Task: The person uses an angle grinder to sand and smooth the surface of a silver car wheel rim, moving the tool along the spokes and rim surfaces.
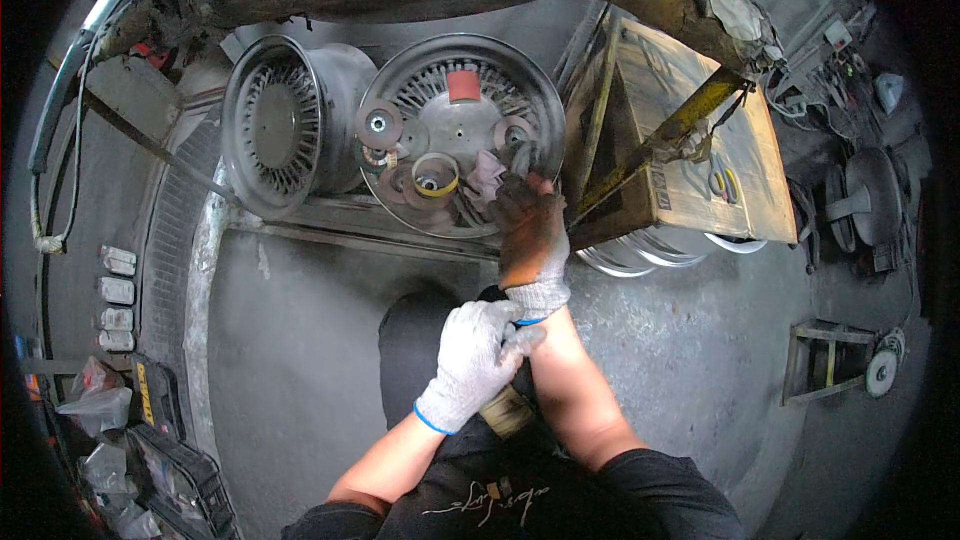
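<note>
My left hand [473,358], in a pale knit glove with a blue hem, is closed at the cuff of the glove [541,298] on my right wrist. My right hand [532,225] wears a matching glove, stained brown and dark on the palm side. It reaches forward, fingers stretched out, over the near right rim of a multi-spoke wheel [545,90]. Inside that wheel lie a red abrasive square [463,86], several round abrasive discs [379,124], a yellow-edged roll [436,176] and a crumpled pinkish cloth [486,174]. The right fingertips blend into the dark items there.
Another spoked wheel [275,125] stands on its edge at the left. On the right, scissors [722,180] lie on a cardboard box [690,205], beside a yellow metal bar [690,120]. Open toolboxes [185,480] stand at lower left; a small metal stand [830,360] is at right.
</note>
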{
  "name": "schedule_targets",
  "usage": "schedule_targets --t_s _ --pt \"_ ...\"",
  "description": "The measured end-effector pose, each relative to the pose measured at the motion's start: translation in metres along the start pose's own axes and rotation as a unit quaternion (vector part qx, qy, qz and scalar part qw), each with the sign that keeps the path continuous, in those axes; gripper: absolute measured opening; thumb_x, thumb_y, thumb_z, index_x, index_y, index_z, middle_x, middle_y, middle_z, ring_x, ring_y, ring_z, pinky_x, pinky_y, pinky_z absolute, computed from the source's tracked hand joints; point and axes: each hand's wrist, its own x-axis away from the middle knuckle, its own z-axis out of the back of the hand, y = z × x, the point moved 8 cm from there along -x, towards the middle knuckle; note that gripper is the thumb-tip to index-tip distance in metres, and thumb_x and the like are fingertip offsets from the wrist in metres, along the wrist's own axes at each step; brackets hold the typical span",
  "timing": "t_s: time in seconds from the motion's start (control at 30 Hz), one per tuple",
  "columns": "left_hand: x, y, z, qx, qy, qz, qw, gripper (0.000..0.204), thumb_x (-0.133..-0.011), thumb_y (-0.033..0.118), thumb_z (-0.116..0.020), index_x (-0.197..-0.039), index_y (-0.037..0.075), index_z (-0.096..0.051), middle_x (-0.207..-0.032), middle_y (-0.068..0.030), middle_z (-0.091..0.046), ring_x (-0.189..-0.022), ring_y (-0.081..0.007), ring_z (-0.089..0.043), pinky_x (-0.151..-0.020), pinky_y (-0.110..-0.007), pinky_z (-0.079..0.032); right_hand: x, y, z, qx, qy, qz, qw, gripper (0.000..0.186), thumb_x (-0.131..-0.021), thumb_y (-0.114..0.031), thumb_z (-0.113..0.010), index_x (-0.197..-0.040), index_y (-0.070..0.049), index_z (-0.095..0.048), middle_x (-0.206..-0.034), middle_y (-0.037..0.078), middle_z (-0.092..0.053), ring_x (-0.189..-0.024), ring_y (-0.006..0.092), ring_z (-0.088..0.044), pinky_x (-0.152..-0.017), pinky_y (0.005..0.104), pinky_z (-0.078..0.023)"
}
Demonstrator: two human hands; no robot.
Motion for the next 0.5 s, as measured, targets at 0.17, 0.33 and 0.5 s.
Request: schedule_targets --t_s 0.17,0.33,0.5 --pt "0.008 0.008 -0.017 -0.006 -0.17 -0.038 0.985 0.017 -0.076 0.024 -0.075 -0.085 0.012 -0.065 -0.073 -0.0085 -0.061 -0.072 -0.0312 -0.063 -0.064 -0.042 -0.046 -0.005 0.0 -0.019 0.213 -0.166 0.202 0.942 0.055 -0.103 -0.045 -0.05 -0.145 -0.01 -0.043 -0.144 0.015 -0.05 -0.129 0.0324 -0.051 -0.106 0.0517 -0.042" --pt "0.022 0.018 -0.03 0.011 -0.203 -0.039 0.978 0.01 -0.071 0.015 -0.07 -0.078 0.015 -0.063 -0.078 -0.0071 -0.063 -0.074 -0.0292 -0.064 -0.063 -0.041 -0.046 0.007 -0.021 -0.035 -0.03 -0.076 0.091 0.992 0.051 -0.102 -0.038 -0.054 -0.143 -0.007 -0.046 -0.138 0.013 -0.054 -0.125 0.0283 -0.054 -0.104 0.0468 -0.043" --pt "0.03 -0.059 0.0 0.621 -0.002 0.281 0.731 0.036 -0.093 0.018 -0.064 -0.125 0.004 -0.057 -0.121 -0.0142 -0.065 -0.106 -0.0329 -0.064 -0.092 -0.047 -0.051 0.038 -0.028 -0.045 0.361 -0.134 -0.017 0.923 0.033 -0.093 -0.031 -0.067 -0.111 -0.003 -0.069 -0.102 0.007 -0.068 -0.089 0.0223 -0.065 -0.078 0.0352 -0.052"
